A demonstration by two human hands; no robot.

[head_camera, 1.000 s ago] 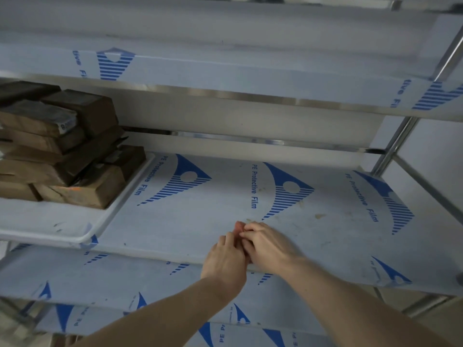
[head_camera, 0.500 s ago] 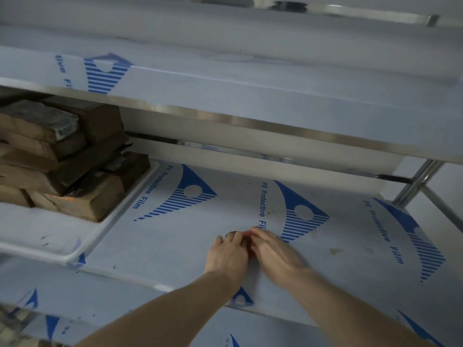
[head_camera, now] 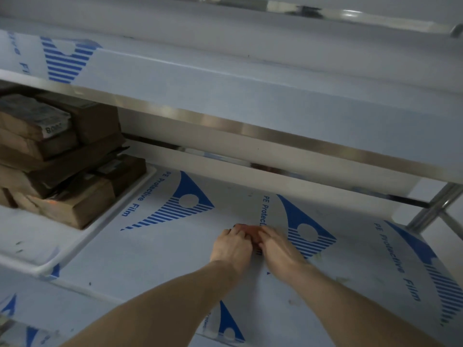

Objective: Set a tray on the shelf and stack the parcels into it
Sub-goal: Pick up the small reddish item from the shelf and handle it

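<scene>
A white tray point(head_camera: 82, 242) sits at the left end of the middle shelf point(head_camera: 160, 256). Several brown cardboard parcels point(head_camera: 72, 204) are stacked in it, some tilted, and the pile runs out of view to the left. My left hand point(head_camera: 231, 246) and my right hand point(head_camera: 279, 249) lie palm down side by side on the shelf's film-covered surface, to the right of the tray. Their fingertips touch each other. I see nothing held in either hand.
The shelf above point(head_camera: 250, 128) has a steel front edge that hangs low over the middle shelf. A steel post point(head_camera: 436, 209) stands at the right end. Blue-printed protective film covers every shelf, including a lower one point(head_camera: 30, 309).
Both hands have slid together farther back onto the shelf. My view has moved closer and tilted, so the tray and parcels look larger.
</scene>
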